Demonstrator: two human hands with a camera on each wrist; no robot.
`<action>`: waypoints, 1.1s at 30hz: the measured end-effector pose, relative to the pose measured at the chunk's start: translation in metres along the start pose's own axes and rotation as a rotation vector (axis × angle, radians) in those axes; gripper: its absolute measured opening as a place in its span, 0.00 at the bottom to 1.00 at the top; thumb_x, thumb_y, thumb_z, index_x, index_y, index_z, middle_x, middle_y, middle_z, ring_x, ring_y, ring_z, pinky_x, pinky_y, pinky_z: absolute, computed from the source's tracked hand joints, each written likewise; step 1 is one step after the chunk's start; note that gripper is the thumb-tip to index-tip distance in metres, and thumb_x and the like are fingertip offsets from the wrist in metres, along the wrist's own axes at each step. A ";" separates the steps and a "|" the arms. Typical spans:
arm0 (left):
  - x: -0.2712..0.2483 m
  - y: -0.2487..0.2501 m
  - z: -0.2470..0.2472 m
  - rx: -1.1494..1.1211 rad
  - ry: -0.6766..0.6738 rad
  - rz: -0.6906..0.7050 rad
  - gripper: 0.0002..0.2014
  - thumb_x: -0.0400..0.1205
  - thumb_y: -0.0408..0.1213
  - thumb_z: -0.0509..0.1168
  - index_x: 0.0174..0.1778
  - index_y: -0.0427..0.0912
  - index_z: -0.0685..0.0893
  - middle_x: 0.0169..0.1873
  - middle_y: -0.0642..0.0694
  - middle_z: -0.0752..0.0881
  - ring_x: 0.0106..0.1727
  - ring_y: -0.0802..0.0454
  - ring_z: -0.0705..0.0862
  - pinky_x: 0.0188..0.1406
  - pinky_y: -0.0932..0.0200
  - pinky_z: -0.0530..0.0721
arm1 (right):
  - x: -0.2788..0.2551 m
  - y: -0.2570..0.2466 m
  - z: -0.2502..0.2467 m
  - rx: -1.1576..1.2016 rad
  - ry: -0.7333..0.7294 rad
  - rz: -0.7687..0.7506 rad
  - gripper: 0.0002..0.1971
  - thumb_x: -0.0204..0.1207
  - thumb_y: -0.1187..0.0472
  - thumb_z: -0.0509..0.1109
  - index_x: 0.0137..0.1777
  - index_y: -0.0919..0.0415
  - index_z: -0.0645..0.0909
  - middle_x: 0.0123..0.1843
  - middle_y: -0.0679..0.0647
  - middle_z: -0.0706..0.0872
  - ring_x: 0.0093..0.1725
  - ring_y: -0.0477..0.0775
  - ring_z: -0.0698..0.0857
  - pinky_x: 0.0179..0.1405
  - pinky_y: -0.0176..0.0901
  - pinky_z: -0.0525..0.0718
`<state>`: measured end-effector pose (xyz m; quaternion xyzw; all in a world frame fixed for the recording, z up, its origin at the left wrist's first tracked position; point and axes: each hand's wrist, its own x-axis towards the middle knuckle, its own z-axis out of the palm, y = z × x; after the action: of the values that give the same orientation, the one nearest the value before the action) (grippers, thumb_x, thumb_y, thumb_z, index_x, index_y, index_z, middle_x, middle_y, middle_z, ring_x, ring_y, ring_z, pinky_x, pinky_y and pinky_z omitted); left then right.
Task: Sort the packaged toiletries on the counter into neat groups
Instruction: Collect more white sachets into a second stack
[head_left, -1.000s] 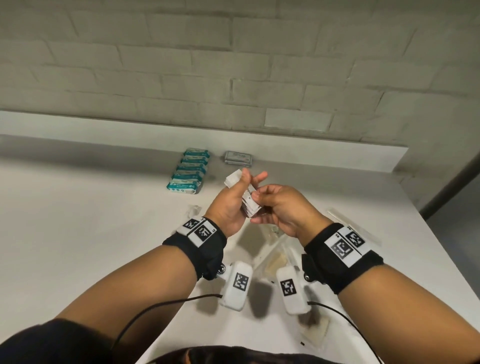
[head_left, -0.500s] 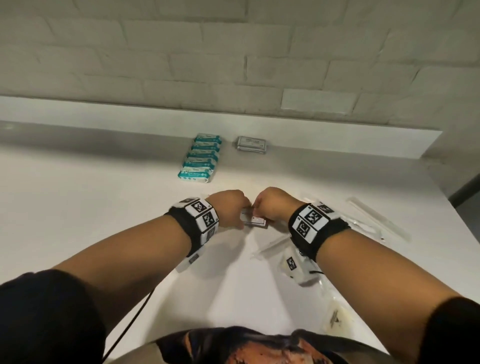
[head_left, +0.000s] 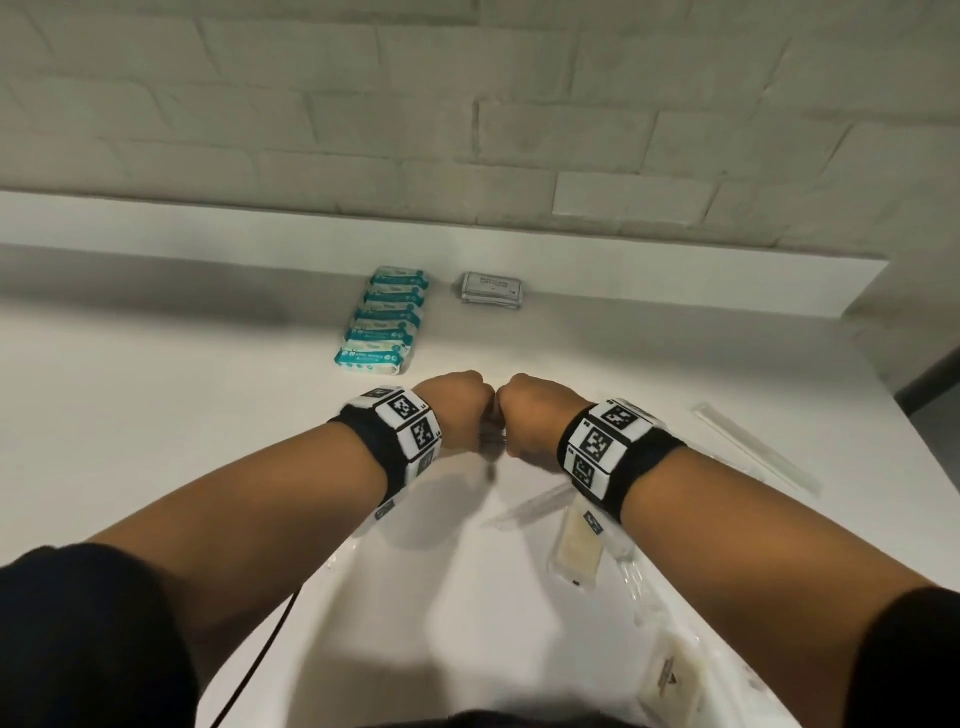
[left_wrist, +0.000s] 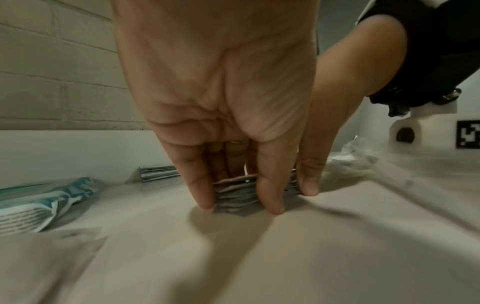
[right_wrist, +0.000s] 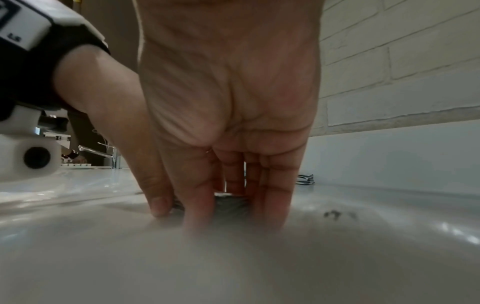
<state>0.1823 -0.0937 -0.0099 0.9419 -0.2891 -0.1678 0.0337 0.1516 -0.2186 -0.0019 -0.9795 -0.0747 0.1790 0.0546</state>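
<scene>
Both hands meet at the centre of the head view, the left hand (head_left: 457, 410) and the right hand (head_left: 535, 415) knuckle to knuckle over a small stack of grey sachets (left_wrist: 237, 198) that rests on the white surface (head_left: 156, 415). Each grip is pressed together around the stack: fingers (left_wrist: 269, 197) point straight down along its edges with tips on the surface, and the stack sits low between the two sets of fingers (likely so the edges get squared before the bundle is let go). In the upper middle of the head frame a row of teal packets (head_left: 384, 319) lies in a tidy line, and just right of it a second grey sachet pile (head_left: 492, 291) sits against the back ledge, which suggests groups are parked there. Loose clear-wrapped items (head_left: 576, 545) lie at lower right, not yet sorted.
</scene>
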 end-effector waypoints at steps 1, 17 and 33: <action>0.008 -0.003 -0.004 0.008 0.008 -0.003 0.17 0.70 0.53 0.75 0.48 0.46 0.87 0.44 0.45 0.85 0.39 0.48 0.81 0.38 0.61 0.76 | 0.009 0.002 -0.004 -0.001 0.003 -0.001 0.09 0.67 0.67 0.74 0.48 0.61 0.84 0.41 0.53 0.83 0.40 0.57 0.84 0.36 0.43 0.78; 0.122 -0.064 -0.058 0.087 0.045 -0.065 0.08 0.76 0.38 0.71 0.47 0.40 0.89 0.43 0.41 0.90 0.45 0.43 0.89 0.37 0.61 0.78 | 0.152 0.038 -0.051 -0.081 0.036 -0.024 0.11 0.72 0.60 0.72 0.51 0.65 0.86 0.51 0.61 0.89 0.51 0.61 0.89 0.43 0.44 0.83; 0.143 -0.081 -0.051 -0.006 0.039 -0.025 0.12 0.68 0.37 0.74 0.47 0.42 0.86 0.41 0.44 0.89 0.42 0.44 0.88 0.36 0.61 0.78 | 0.166 0.050 -0.048 -0.114 0.058 -0.073 0.19 0.65 0.55 0.76 0.54 0.63 0.86 0.51 0.59 0.89 0.52 0.59 0.88 0.44 0.45 0.85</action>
<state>0.3541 -0.1072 -0.0170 0.9484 -0.2760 -0.1507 0.0400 0.3289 -0.2439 -0.0210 -0.9824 -0.1188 0.1439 0.0075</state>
